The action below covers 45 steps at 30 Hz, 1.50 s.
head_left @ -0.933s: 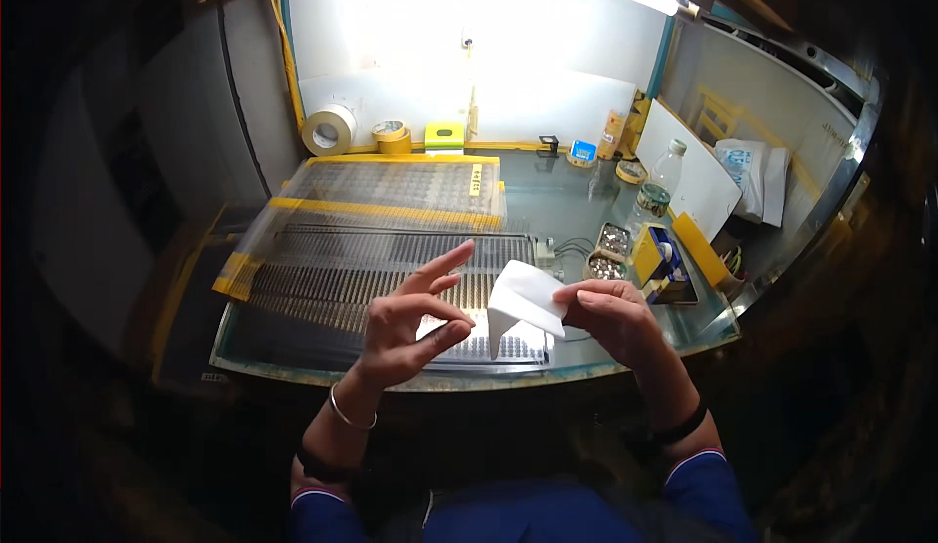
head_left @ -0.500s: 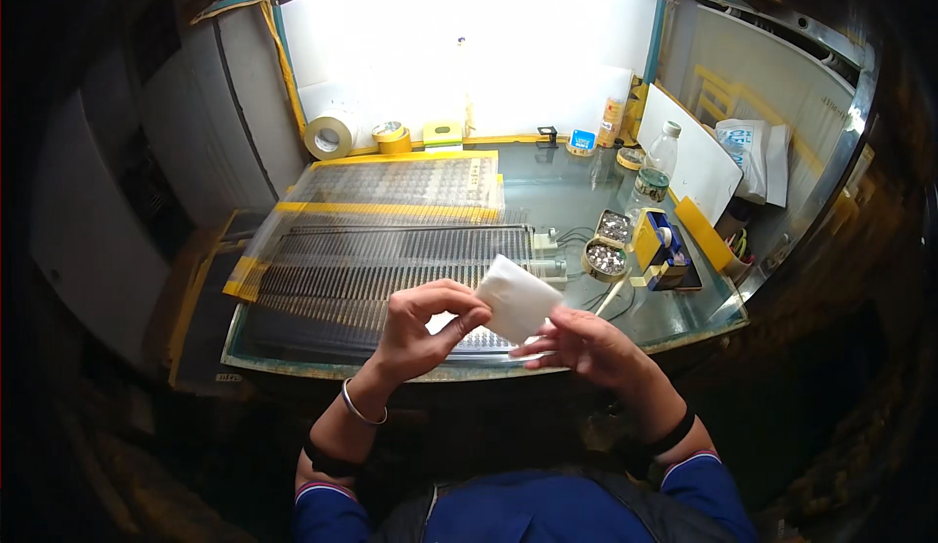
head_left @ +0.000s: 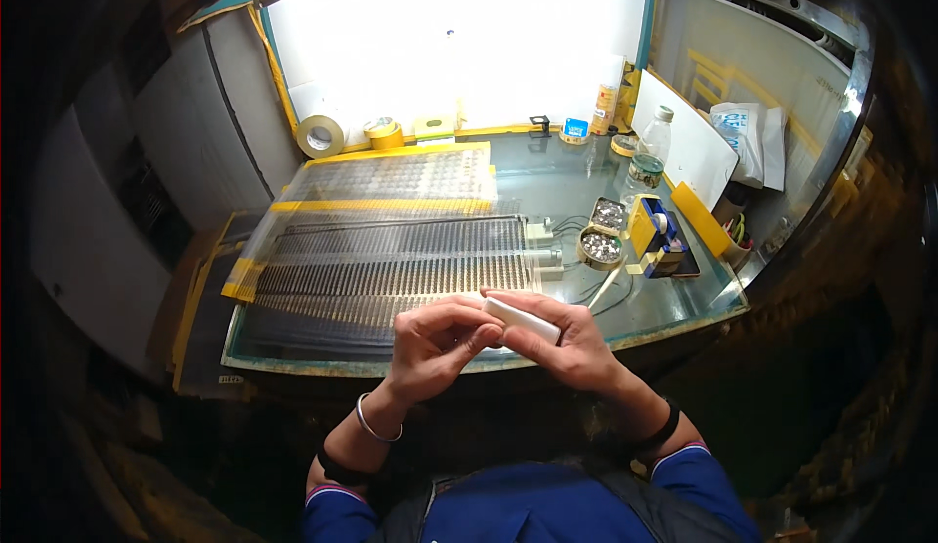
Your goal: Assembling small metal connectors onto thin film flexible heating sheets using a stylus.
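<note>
A small white folded pad (head_left: 525, 320), whether cloth or paper I cannot tell, is held between both hands above the bench's front edge. My right hand (head_left: 575, 349) is closed round it, thumb on the near side and fingers behind. My left hand (head_left: 430, 346) is closed too, its thumb and fingertips pinching the pad's left end. The pad tilts so that mostly its narrow side shows. Just beyond the hands lies a flat sheet with dense rows of small dark marks (head_left: 391, 267) under clear film.
Yellow-edged clear sheets (head_left: 391, 173) lie at the back left near tape rolls (head_left: 319, 136). On the right stand a round tin of small metallic bits (head_left: 599, 247), a blue tape dispenser (head_left: 664, 245) and a clear bottle (head_left: 657, 134). Thin cables run by the tin. A lit white panel (head_left: 449, 64) rises behind.
The pad has turned from broad face to narrow side and come slightly lower. My right hand has closed round it, and my left hand has moved a little right.
</note>
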Available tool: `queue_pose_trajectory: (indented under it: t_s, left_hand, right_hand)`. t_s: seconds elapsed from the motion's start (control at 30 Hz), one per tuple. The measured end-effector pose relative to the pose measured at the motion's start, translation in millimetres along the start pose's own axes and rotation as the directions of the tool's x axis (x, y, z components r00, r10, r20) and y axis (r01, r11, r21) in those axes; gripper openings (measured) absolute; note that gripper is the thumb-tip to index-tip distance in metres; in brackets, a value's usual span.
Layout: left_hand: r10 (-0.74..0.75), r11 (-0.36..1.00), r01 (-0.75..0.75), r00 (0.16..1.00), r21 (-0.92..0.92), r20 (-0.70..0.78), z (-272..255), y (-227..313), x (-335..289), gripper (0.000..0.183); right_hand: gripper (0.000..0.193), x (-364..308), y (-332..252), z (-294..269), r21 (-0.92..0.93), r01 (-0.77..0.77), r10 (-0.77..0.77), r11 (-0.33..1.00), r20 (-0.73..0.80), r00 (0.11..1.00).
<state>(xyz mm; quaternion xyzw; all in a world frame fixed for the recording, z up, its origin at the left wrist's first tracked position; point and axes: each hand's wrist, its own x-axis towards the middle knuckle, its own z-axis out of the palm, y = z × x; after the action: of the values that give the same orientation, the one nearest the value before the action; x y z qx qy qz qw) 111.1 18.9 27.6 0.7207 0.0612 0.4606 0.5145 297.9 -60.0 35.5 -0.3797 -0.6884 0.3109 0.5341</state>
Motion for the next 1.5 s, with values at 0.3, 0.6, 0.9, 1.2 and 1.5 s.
queue_pose_trajectory:
  t_s: [0.3,0.6,0.9,1.2,1.5]
  left_hand:
    - [-0.271,0.950,0.223,0.937,-0.218,-0.219,-10.0,-2.5,-6.8,0.015]
    - [-0.505,0.788,0.384,0.851,-0.481,-0.147,-8.6,-2.4,-16.3,0.018]
    - [-0.379,0.905,0.322,0.908,-0.278,-0.181,-5.9,-12.2,-20.1,0.025]
    - [-0.394,0.908,0.373,0.915,-0.192,-0.083,-0.9,-2.6,-8.5,0.025]
    - [-0.731,0.526,0.663,0.673,-0.533,0.115,-14.1,-3.2,-7.9,0.026]
  right_hand:
    - [0.039,1.9,-4.2,1.6,0.726,-0.351,0.508,0.591,0.003,0.861]
    - [0.038,-3.6,2.3,-9.3,0.768,-0.361,0.488,0.529,0.073,0.870]
    - [0.051,-8.2,16.2,-15.9,0.920,-0.323,0.337,0.220,0.239,0.911]
    - [0.046,-11.2,12.5,-11.3,0.730,-0.589,0.524,0.348,0.369,0.768]
    - [0.033,-9.2,9.5,-10.4,0.501,-0.533,0.542,0.682,0.143,0.828]
